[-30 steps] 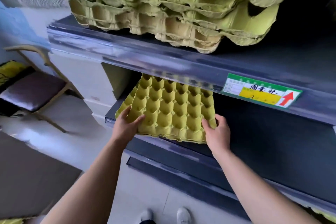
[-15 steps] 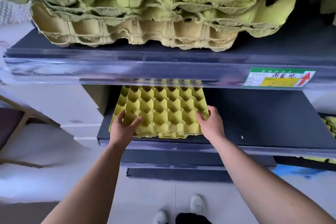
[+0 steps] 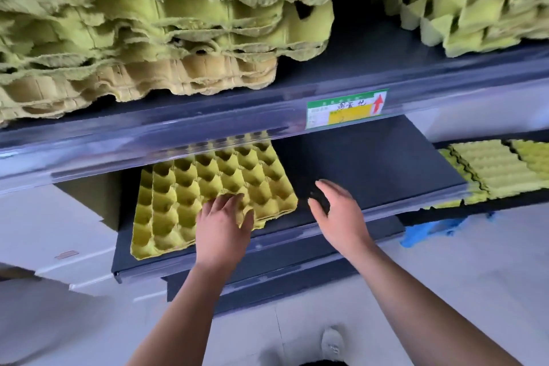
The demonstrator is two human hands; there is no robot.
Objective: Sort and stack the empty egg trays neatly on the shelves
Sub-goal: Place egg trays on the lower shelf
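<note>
A yellow-green egg tray [image 3: 190,196] lies flat at the left end of the dark lower shelf [image 3: 371,169], its far edge under the shelf above. My left hand [image 3: 224,223] rests on the tray's near right corner with fingers spread and straight. Off to the tray's right, over bare shelf, my right hand [image 3: 337,211] hovers with relaxed fingers and holds nothing. A tall, ragged stack of trays [image 3: 142,30] fills the upper shelf [image 3: 208,128].
A second stack of trays [image 3: 463,0] sits on the upper shelf at the right. More trays [image 3: 493,166] lie on a neighbouring lower shelf at the far right, with blue material [image 3: 430,230] below them. A green and yellow label [image 3: 346,108] is fixed to the upper shelf's front rail.
Both hands have let go of the tray, which now lies on the lower shelf. My left hand moved to its near right corner; my right hand drew away to the right.
</note>
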